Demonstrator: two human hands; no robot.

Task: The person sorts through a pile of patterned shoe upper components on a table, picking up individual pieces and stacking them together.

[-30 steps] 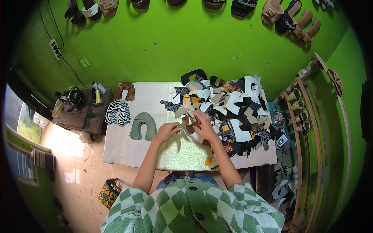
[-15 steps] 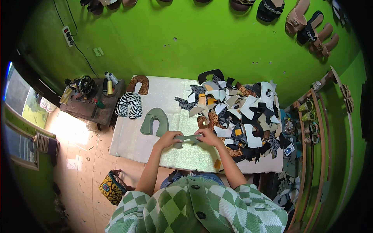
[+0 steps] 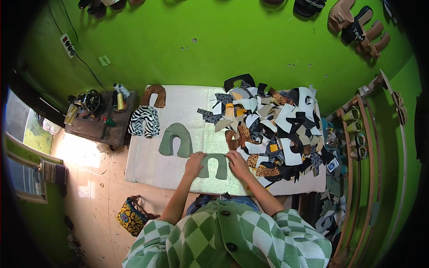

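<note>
A sage-green arch-shaped piece [image 3: 221,169], apparently leather or a similar sheet, faces me flat above the near middle of the table, its two legs pointing toward me. My left hand [image 3: 195,164] pinches its upper left corner. The upper right corner is held by the fingers of my right hand [image 3: 237,163]. Whether the piece touches the tabletop I cannot tell. Just beyond my left hand lies a stack of matching green arch pieces [image 3: 175,130]. Farther left are zebra-striped arch pieces [image 3: 145,118] and, behind them, leopard-print ones [image 3: 160,91].
A large heap of mixed scraps [image 3: 283,120] covers the right of the pale table [image 3: 152,172]. At the left stands a sewing machine [image 3: 92,100] with thread spools [image 3: 120,100]. A patterned bag [image 3: 130,216] sits on the floor; a wooden rack with sandals [image 3: 353,126] is at right.
The green piece, seen nearly edge-on before, is now turned flat with its arch opening toward me. Both hands still hold it. The whole view has shifted slightly.
</note>
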